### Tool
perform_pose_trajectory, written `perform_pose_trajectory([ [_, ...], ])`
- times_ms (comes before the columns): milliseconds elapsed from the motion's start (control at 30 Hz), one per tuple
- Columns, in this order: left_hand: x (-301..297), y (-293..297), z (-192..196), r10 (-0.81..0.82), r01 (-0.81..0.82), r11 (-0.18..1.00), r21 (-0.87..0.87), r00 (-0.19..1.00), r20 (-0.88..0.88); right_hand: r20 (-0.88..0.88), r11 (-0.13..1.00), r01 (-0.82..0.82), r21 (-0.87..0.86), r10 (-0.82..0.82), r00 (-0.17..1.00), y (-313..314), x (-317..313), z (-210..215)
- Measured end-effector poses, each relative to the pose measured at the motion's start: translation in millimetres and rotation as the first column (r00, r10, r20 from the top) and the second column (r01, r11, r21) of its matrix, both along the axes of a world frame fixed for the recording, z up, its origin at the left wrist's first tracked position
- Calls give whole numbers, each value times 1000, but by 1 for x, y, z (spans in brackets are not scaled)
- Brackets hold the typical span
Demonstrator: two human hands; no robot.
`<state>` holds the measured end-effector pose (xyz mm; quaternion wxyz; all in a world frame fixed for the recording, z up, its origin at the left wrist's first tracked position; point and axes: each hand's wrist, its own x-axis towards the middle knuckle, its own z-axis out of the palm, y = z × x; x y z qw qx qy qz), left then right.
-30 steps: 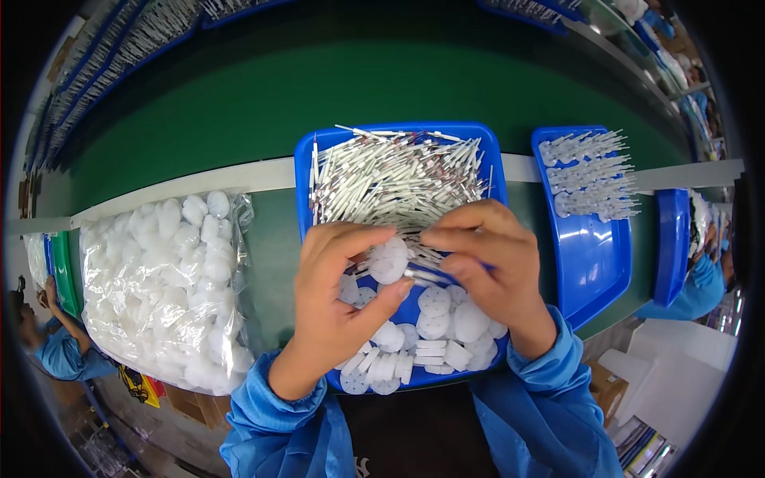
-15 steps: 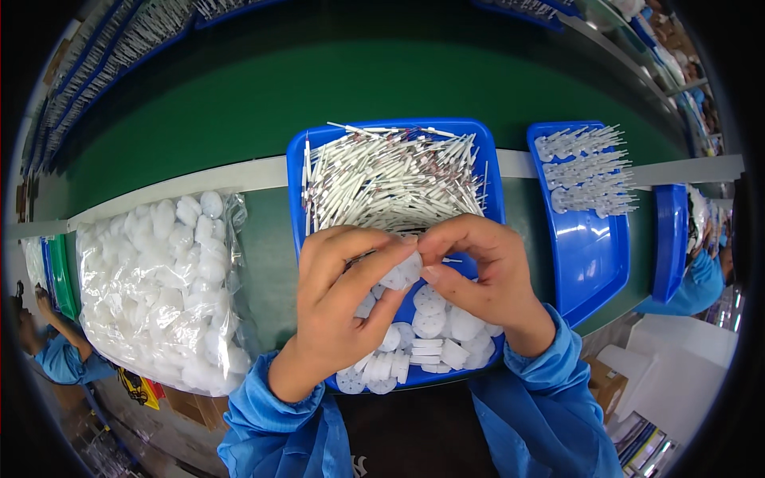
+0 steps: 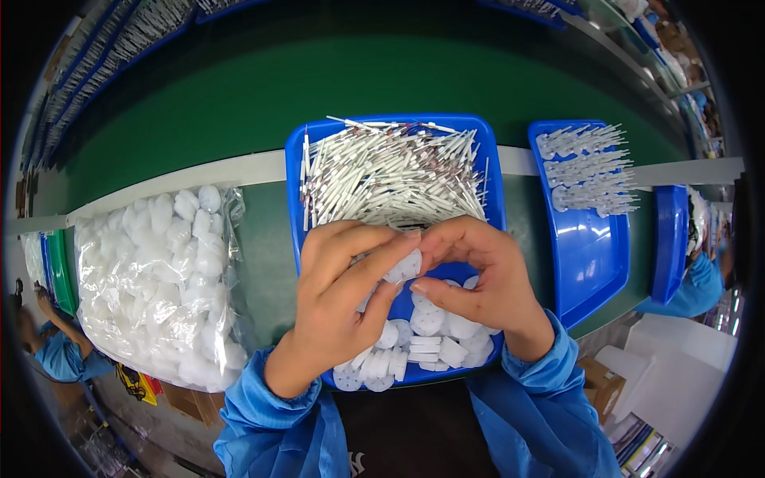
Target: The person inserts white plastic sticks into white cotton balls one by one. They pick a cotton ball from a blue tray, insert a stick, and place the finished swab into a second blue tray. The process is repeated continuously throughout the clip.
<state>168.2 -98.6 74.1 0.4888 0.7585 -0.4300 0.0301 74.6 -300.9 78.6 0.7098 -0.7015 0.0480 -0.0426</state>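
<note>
A white round plastic disc with small holes is gripped in my left hand, over the middle of a blue tray. My right hand meets it from the other side, curled, with its index fingertip at the disc's upper edge and its thumb lower down. Whether a thin piece sits between the right fingers is hidden. Beyond my hands, the tray's far part holds a heap of thin white sticks, some with dark reddish parts. More white discs lie loose and in short rows in the near part.
At left lies a clear plastic bag full of white discs. A second blue tray at right holds rows of discs with sticks standing out. Another blue tray stands farther right. Other people's blue sleeves show at both sides.
The disc has tilted and less of its face shows. My right thumb has slid down and away from the index fingertip. Both hands stay in nearly the same place.
</note>
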Motion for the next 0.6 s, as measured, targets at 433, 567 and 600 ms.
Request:
perform_pose_trajectory([
  [433,-25,24,15,-66,33,831,556,997,41,121,802,4,-598,85,989,-31,-21,11],
  [567,-23,27,15,-167,177,874,452,984,-62,181,709,32,-704,136,974,-29,-18,8],
  [600,-23,26,16,-138,162,896,413,987,-88,178,704,17,-710,156,972,-28,-16,6],
])
